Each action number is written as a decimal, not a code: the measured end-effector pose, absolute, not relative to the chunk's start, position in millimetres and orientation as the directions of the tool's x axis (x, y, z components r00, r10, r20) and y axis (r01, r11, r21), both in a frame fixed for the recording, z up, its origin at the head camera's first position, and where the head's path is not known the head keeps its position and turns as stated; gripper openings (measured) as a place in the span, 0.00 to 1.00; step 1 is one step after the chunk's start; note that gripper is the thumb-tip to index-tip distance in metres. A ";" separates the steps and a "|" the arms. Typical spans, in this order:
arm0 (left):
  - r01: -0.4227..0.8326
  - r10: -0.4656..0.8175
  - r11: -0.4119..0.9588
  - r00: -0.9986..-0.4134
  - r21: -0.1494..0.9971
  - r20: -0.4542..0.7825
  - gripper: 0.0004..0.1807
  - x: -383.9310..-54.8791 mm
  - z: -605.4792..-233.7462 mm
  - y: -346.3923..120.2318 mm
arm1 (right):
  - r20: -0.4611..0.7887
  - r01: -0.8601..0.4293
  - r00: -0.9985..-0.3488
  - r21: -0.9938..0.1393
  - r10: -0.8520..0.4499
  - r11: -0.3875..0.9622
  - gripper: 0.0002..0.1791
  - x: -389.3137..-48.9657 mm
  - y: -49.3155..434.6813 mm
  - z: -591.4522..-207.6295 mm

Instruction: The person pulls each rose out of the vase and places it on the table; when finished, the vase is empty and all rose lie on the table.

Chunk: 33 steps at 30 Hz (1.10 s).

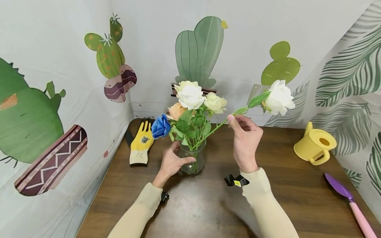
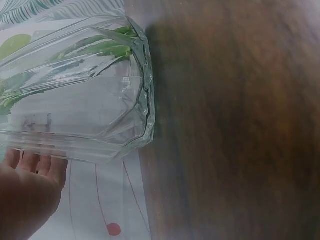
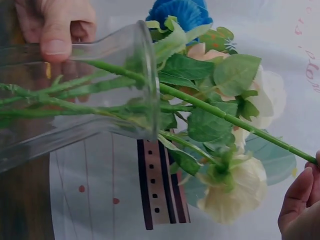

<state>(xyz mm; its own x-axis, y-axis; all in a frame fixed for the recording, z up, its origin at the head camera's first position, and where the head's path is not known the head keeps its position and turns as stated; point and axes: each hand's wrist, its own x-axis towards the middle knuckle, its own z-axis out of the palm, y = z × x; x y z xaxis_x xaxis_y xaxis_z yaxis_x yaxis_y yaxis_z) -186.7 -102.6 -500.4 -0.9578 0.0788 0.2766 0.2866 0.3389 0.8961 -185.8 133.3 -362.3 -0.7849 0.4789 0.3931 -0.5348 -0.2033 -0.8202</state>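
Slantwise, a white rose (image 1: 279,99) leans right from the glass vase (image 1: 196,163) — the right hand (image 1: 245,140) pinches its stem (image 3: 225,116), thumb to fingers; the left hand (image 1: 172,161) curls its fingers round the vase — yellow glove (image 1: 141,143) left, watering can (image 1: 312,147) right

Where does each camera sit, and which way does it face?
Head: worn on head, facing forward-down at clear glass vase; left hand, right hand, beige-sleeved forearms show.
Left wrist: worn there, facing vase base, brown wooden table; left-hand fingers show.
Right wrist: worn there, facing vase neck, long green stem; parts of both hands show.
Shared by head and right wrist: layered blue rose.
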 end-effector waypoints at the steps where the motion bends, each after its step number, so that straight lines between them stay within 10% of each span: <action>1: 0.286 0.078 0.341 -0.958 0.895 0.276 0.40 -186.6 -500.5 -102.7 | 0.394 -0.540 -0.783 -0.815 0.481 -0.212 0.09 -185.5 134.2 -360.9; 33: 0.310 0.085 0.323 -0.951 0.894 0.299 0.41 -187.6 -501.1 -103.2 | 0.456 -0.723 -0.667 -0.585 0.589 -0.366 0.04 -177.1 178.6 -322.7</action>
